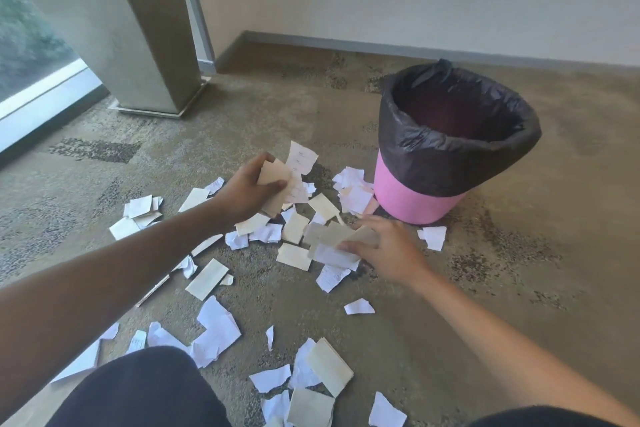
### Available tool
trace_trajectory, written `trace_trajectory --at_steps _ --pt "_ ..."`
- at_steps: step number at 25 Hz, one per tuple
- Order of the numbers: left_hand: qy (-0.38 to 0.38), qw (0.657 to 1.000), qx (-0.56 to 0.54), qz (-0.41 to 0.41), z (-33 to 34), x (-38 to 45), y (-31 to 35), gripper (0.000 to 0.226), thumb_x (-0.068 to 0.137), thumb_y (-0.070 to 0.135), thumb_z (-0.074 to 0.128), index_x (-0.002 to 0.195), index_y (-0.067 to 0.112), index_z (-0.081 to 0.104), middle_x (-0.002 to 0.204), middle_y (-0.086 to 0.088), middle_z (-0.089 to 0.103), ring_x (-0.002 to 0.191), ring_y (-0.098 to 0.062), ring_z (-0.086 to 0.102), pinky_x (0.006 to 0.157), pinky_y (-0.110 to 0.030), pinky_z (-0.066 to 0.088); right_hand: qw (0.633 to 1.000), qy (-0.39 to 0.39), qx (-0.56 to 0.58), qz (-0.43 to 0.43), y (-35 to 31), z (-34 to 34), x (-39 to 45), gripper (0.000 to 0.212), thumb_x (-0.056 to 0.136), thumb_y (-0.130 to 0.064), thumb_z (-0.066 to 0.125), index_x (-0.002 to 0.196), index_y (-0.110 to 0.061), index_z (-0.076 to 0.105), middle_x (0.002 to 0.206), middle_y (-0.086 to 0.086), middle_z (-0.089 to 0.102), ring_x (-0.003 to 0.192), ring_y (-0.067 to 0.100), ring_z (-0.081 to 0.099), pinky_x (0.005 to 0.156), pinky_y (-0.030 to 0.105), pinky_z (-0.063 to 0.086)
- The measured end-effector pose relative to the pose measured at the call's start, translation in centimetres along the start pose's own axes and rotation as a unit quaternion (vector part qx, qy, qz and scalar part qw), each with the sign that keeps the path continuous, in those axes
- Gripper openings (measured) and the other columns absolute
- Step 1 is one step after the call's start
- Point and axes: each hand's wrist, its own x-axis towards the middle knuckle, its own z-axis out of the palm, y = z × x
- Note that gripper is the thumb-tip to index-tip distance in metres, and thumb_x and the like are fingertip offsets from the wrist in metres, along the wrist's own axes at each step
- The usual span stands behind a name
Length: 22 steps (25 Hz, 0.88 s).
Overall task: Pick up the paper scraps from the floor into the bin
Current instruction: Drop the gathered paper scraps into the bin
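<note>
Several white and cream paper scraps (214,333) lie scattered over the carpet in front of me. A pink bin (415,201) lined with a black bag stands upright at the right, just beyond the scraps. My left hand (246,191) is raised above the floor, shut on a bunch of scraps (294,166) that stick up from the fingers. My right hand (391,250) is low over the pile near the bin's foot, gripping several flat scraps (332,243) between thumb and fingers.
A concrete pillar (149,28) rises at the back left beside a floor-length window (34,55). The wall with a grey skirting (381,45) runs behind the bin. My dark-clothed knees (145,392) fill the bottom edge.
</note>
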Motion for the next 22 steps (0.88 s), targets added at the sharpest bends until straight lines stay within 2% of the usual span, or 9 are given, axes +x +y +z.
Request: trace_trajectory --at_steps 4,6,8,10,13,15,18,20,22 --pt "0.026 0.997 -0.049 0.058 2.7 0.3 3.8 0.018 0.094 0.015 0.062 0.105 0.018 0.048 0.098 -0.012 0.058 0.073 -0.027 0.065 0.039 -0.035 0.054 0.958 0.245 -0.001 -0.152 -3.4 -8.1 1.1 0.025 0.083 -0.041 0.077 0.090 -0.017 0.072 0.086 -0.014 0.065 0.078 -0.003 0.059 0.071 0.007 0.041" --pt "0.029 0.994 -0.075 0.074 4.2 0.4 5.5 0.017 0.094 0.014 0.062 0.102 0.018 0.048 0.098 -0.010 0.057 0.079 -0.027 0.065 0.054 -0.054 0.059 0.915 0.368 -0.027 -0.163 -4.2 -12.3 2.9 0.030 0.085 -0.040 0.075 0.093 -0.011 0.070 0.091 -0.008 0.065 0.075 0.001 0.055 0.069 0.007 0.041" --pt "0.029 0.994 -0.067 0.086 5.6 0.5 7.0 0.017 0.094 0.016 0.062 0.102 0.019 0.047 0.096 -0.008 0.057 0.077 -0.027 0.064 0.062 -0.059 0.058 0.890 0.436 -0.067 -0.115 -3.7 -16.1 4.8 0.038 0.086 -0.044 0.072 0.098 -0.008 0.069 0.095 -0.002 0.066 0.080 0.007 0.056 0.067 0.012 0.038" --pt "0.026 0.993 -0.062 0.100 6.9 0.5 8.9 0.017 0.095 0.017 0.061 0.103 0.020 0.046 0.095 -0.006 0.058 0.076 -0.030 0.065 0.058 -0.058 0.058 0.898 0.421 -0.122 -0.035 -1.9 -18.7 6.6 0.044 0.086 -0.045 0.071 0.107 -0.007 0.069 0.106 0.008 0.068 0.090 0.020 0.060 0.072 0.018 0.035" --pt "0.037 0.992 -0.037 0.115 8.9 1.7 12.5 0.019 0.095 0.015 0.058 0.109 0.018 0.045 0.105 -0.011 0.058 0.087 -0.035 0.068 0.059 -0.053 0.060 0.930 0.309 -0.179 0.082 1.0 -20.5 7.9 0.042 0.084 -0.041 0.074 0.111 -0.009 0.070 0.111 0.016 0.069 0.102 0.034 0.061 0.077 0.030 0.040" --pt "0.037 0.992 -0.030 0.117 10.4 3.1 15.1 0.022 0.095 0.013 0.056 0.113 0.015 0.044 0.107 -0.011 0.056 0.095 -0.038 0.066 0.069 -0.055 0.059 0.937 0.244 -0.220 0.114 2.2 -20.7 8.1 0.033 0.081 -0.042 0.077 0.100 -0.015 0.072 0.106 0.015 0.071 0.099 0.035 0.062 0.074 0.033 0.040" --pt "0.026 0.994 -0.012 0.105 12.9 5.4 18.9 0.031 0.094 0.010 0.054 0.123 0.013 0.044 0.108 -0.008 0.052 0.101 -0.037 0.063 0.077 -0.053 0.058 0.949 0.257 -0.151 0.104 2.7 -20.9 7.6 0.030 0.074 -0.039 0.084 0.096 -0.022 0.073 0.105 0.002 0.073 0.089 0.022 0.067 0.082 0.037 0.052" --pt "0.015 0.996 0.005 0.087 14.3 6.5 20.8 0.034 0.094 0.008 0.053 0.126 0.014 0.044 0.109 -0.006 0.050 0.092 -0.031 0.062 0.063 -0.050 0.061 0.948 0.297 -0.080 0.084 2.6 -20.7 7.4 0.035 0.074 -0.035 0.085 0.103 -0.021 0.072 0.111 0.000 0.071 0.091 0.019 0.068 0.083 0.030 0.055" --pt "-0.003 0.998 -0.001 0.056 15.4 7.4 21.9 0.036 0.093 0.006 0.052 0.128 0.013 0.041 0.104 -0.003 0.047 0.077 -0.022 0.058 0.046 -0.039 0.059 0.936 0.341 -0.056 0.061 3.0 -20.5 7.2 0.032 0.080 -0.033 0.081 0.106 -0.018 0.072 0.111 0.000 0.071 0.093 0.016 0.068 0.074 0.010 0.049"
